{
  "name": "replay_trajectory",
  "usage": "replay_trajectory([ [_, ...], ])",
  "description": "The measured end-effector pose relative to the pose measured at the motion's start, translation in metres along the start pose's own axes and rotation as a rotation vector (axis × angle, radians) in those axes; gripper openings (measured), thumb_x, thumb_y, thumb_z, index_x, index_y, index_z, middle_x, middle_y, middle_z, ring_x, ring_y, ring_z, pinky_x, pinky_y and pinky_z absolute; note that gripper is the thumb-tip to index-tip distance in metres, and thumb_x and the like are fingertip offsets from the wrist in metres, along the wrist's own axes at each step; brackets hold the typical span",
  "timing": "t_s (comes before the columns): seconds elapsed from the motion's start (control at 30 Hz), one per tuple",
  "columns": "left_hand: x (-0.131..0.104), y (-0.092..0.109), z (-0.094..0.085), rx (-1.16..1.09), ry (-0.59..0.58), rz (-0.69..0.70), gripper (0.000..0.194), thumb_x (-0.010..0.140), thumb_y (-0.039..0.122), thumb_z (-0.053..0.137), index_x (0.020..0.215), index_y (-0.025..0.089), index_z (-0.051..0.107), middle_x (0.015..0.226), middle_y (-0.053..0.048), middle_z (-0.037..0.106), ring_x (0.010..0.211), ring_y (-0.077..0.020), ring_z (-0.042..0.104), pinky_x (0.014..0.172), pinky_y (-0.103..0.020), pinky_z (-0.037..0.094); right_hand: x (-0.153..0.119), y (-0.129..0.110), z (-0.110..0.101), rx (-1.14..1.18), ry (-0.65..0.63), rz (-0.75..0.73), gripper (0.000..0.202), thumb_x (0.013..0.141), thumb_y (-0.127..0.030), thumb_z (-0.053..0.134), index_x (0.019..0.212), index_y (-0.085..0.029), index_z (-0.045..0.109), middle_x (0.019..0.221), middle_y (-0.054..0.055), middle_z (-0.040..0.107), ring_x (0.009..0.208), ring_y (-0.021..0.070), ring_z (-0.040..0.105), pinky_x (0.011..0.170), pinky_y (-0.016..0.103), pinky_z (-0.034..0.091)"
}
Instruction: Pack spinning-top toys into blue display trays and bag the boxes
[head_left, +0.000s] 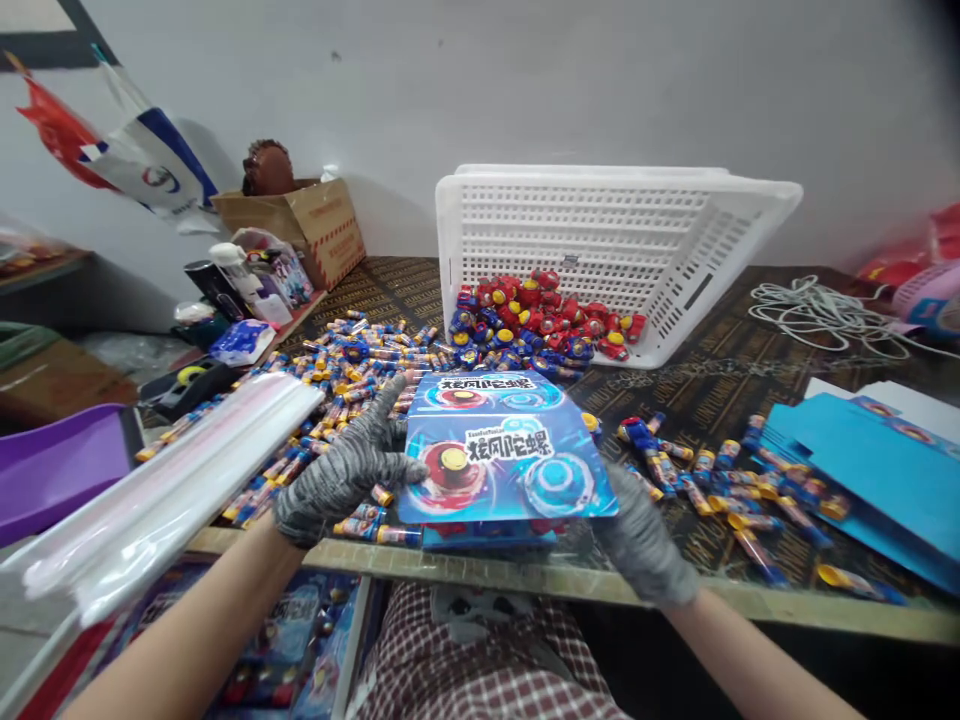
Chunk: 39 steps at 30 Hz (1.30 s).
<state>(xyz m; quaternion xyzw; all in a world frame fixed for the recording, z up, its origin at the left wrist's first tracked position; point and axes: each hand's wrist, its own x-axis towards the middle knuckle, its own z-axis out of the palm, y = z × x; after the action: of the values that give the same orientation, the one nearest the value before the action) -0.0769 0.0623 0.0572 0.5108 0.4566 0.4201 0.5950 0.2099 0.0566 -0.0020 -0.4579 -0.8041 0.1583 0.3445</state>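
A blue printed cardboard box [499,465] with spinning tops pictured on its upper panel is between my hands at the table's front edge. My left hand [341,465], in a grey knitted glove, grips its left side, thumb over the front and fingers toward the back. On its right side my right hand [649,535], gloved alike, holds the edge, with its fingertips hidden behind the panel. Below the panel, a strip of blue card and some red parts show. Small blue-and-yellow tubes [341,390] lie scattered around the box.
A tipped white plastic basket [600,250] holds red and blue toy pieces [551,310]. Blue card sheets [870,470] lie at the right, near a coiled cord [810,310]. Plastic film [180,490] and a purple scoop-shaped item [67,465] are at the left.
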Motion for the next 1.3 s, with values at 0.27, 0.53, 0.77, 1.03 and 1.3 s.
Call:
replay_trajectory([
  [0.27,0.023,-0.020,0.001,0.522,0.373,0.403,0.061,0.066,0.015,0.067,0.125,0.019,0.055,0.089,-0.002,0.068,0.071,-0.0152,0.061,0.069,-0.029,0.054,0.014,0.035,-0.008,0.109,0.147,0.060,0.025,0.083,-0.033,0.059,0.102,-0.017,0.066,0.091,0.009,0.072,0.082,0.0246,0.070,0.078,0.042,0.059],
  [0.53,0.012,-0.054,-0.001,0.843,0.429,0.489,0.039,0.078,0.023,0.062,0.116,0.019,0.053,0.072,0.002,0.065,0.060,-0.0145,0.060,0.058,-0.025,0.050,0.000,0.072,0.015,-0.139,0.284,-0.117,0.028,0.084,-0.031,0.057,0.110,-0.022,0.063,0.109,0.010,0.068,0.099,0.0279,0.065,0.088,0.047,0.055],
  [0.77,0.015,-0.080,-0.013,1.074,0.400,0.801,0.032,0.086,0.025,0.060,0.117,0.021,0.056,0.091,-0.006,0.072,0.074,-0.0189,0.069,0.067,-0.029,0.055,0.001,0.083,0.015,-0.199,0.266,-0.228,0.024,0.084,-0.031,0.056,0.104,-0.022,0.065,0.098,0.012,0.069,0.091,0.0292,0.066,0.081,0.047,0.057],
  [1.03,0.025,-0.109,-0.022,1.159,0.366,1.032,0.028,0.084,0.020,0.063,0.112,0.019,0.060,0.084,-0.007,0.073,0.071,-0.0198,0.070,0.064,-0.029,0.055,-0.006,0.087,0.024,-0.269,0.151,-0.210,0.012,0.083,-0.023,0.055,0.083,-0.019,0.066,0.081,0.010,0.067,0.076,0.0243,0.063,0.070,0.039,0.055],
  [1.3,0.025,-0.083,-0.031,0.713,0.506,0.518,0.023,0.087,0.040,0.057,0.096,0.021,0.068,0.095,-0.006,0.072,0.089,-0.0210,0.068,0.082,-0.036,0.054,-0.007,0.072,-0.006,-0.239,0.201,-0.114,0.037,0.095,-0.044,0.044,0.105,-0.018,0.068,0.110,0.014,0.064,0.106,0.0270,0.059,0.092,0.045,0.048],
])
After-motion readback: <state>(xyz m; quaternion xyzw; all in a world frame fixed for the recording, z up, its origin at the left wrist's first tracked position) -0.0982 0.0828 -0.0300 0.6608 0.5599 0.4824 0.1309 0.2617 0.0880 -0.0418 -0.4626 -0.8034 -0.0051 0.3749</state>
